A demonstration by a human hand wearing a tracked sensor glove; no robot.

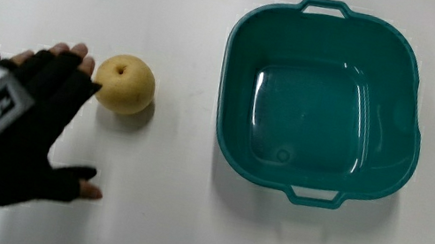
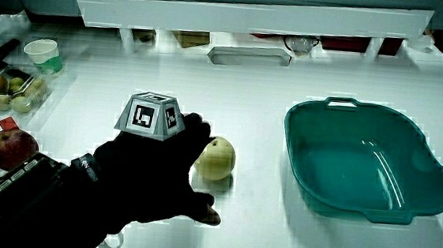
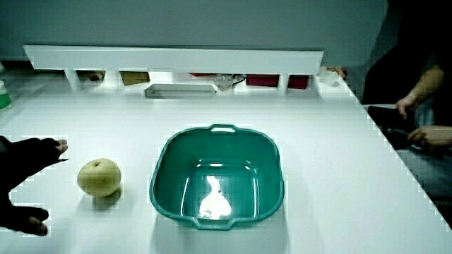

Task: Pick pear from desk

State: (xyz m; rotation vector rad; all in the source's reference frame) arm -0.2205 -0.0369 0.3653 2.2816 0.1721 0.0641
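Lying on the white table at centre-left of the frame, just off the fingertips of the black-gloved hand spreading open and holding nothing: a round, yellow, smooth-skinned pear, sitting between hand and empty teal plastic basin.

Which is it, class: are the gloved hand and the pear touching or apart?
Apart. In a side view, bare table shows between the hand, its fingers spread, and the pear; the main view looks closer.
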